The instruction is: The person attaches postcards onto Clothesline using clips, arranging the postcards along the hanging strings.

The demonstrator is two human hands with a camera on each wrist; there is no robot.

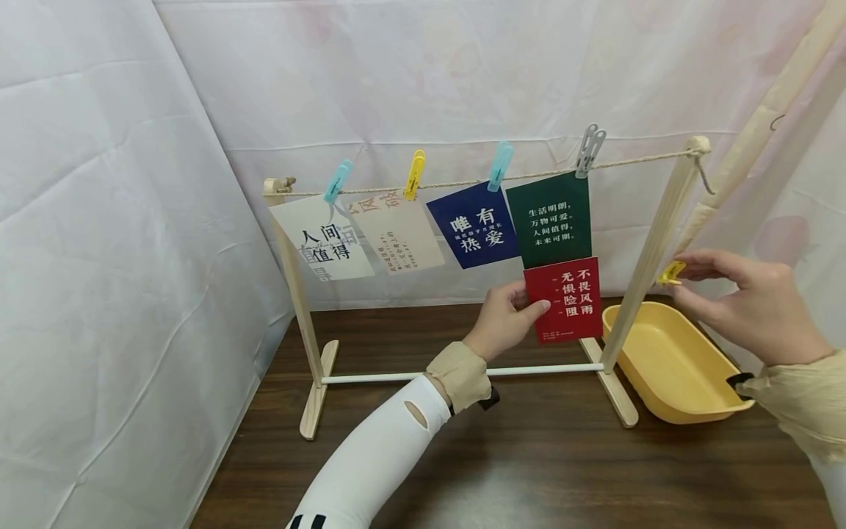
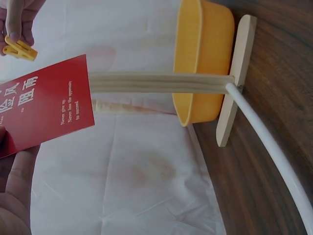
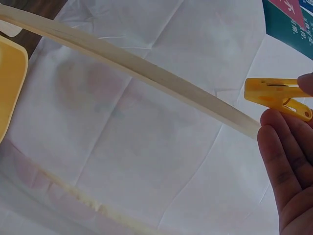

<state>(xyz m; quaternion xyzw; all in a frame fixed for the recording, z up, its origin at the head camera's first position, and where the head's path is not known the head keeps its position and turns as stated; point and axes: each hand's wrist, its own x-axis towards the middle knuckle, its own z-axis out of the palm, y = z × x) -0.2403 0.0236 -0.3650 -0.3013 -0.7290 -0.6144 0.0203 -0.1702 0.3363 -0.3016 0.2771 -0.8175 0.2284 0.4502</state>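
Observation:
My left hand (image 1: 505,317) pinches the left edge of a red card (image 1: 565,327) with white writing, held upright just below a green card (image 1: 550,220). In the left wrist view, the red card (image 2: 54,100) slants across the left side. Off to the right, beside the rack's right post, my right hand (image 1: 753,301) pinches a yellow clothespin (image 1: 671,272) between thumb and fingers. That clothespin (image 3: 274,93) shows side-on in the right wrist view. The green card hangs from the rope (image 1: 634,159) by a grey clothespin (image 1: 590,150).
A wooden rack (image 1: 651,250) carries the rope. Left of the green card hang a blue card (image 1: 472,253), a beige card (image 1: 423,250) and a white card (image 1: 297,220), with blue and yellow clothespins. A yellow basin (image 1: 667,360) stands right of the rack on the brown table (image 1: 529,470).

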